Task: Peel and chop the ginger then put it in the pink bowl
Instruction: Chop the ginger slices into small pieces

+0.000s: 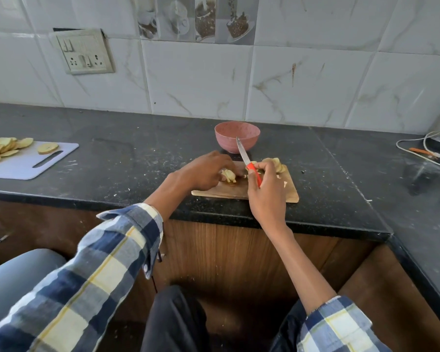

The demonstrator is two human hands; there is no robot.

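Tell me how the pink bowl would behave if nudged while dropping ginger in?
The pink bowl looks small and shows no contents from this angle, so it is probably light and may slide on the smooth dark counter. Its base looks narrower than its rim, so a push near the rim might tip it.
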